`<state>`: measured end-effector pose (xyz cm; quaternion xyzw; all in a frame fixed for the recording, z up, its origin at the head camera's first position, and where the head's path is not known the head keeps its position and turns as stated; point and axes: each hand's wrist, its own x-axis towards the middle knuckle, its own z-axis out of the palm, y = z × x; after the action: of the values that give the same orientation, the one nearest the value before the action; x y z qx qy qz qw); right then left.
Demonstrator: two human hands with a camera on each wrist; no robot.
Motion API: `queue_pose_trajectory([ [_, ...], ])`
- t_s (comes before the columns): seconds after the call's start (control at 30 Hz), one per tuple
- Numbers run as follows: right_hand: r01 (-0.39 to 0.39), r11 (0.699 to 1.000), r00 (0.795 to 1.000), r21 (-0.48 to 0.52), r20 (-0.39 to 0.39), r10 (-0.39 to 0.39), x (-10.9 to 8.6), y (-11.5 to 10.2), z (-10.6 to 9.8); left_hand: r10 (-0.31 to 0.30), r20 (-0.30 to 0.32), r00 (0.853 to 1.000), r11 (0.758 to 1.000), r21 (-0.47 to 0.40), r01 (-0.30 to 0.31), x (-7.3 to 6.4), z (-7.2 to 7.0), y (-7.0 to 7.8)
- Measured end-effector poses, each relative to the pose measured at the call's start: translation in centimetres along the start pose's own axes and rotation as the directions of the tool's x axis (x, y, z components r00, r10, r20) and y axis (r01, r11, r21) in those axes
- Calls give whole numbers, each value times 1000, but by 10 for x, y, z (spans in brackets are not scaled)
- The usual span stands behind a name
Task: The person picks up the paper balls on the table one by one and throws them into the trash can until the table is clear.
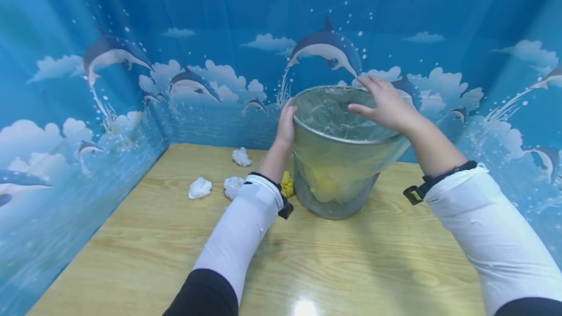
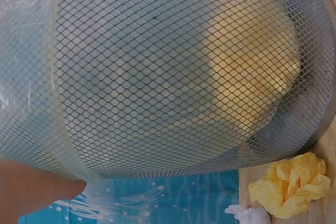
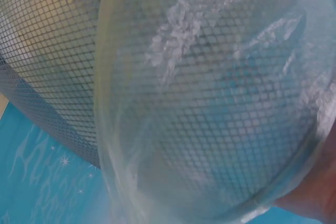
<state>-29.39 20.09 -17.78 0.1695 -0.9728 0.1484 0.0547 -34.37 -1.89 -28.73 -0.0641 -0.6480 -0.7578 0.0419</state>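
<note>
A wire mesh trash bin [image 1: 303,187] stands on the table, lined with a translucent pale green plastic bag [image 1: 351,152] folded down over its rim. Something yellow [image 2: 252,56] shows through the mesh near the bottom. My left hand [image 1: 287,123] rests against the bin's left side at the rim, fingers pointing up; in the left wrist view one digit touches the bag's folded edge, the others are hidden. Over the right part of the rim, my right hand [image 1: 388,106] spreads its fingers, thumb apart. The right wrist view shows that hand only partly, beside the bag.
Left of the bin lie several crumpled white pieces [image 1: 200,187] and a crumpled yellow one [image 2: 289,184], the latter close against the bin. A blue curtain printed with dolphins [image 1: 219,4] hangs round the back and sides of the wooden table [image 1: 333,262].
</note>
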Motion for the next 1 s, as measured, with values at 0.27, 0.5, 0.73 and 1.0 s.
queue_pose_trajectory([
  [0.27, -30, 1000, 999, 7, -23, 30, -4, 6, -2, -7, 0, 1000, 1000, -5, 7, 1, 0, 0],
  [0.5, -66, 996, 997, 66, -44, 69, -11, 16, -4, -7, 1, 1000, 1000, 0, 7, 0, 1, 0],
  [0.73, -103, 986, 992, 130, -62, 112, -18, 28, -4, -3, 0, 1000, 1000, 0, 3, 0, 1, 1],
  [1.0, -122, 969, 989, 214, -62, 138, -30, 42, -1, -5, -4, 1000, 1000, -3, 5, 0, 0, 0],
])
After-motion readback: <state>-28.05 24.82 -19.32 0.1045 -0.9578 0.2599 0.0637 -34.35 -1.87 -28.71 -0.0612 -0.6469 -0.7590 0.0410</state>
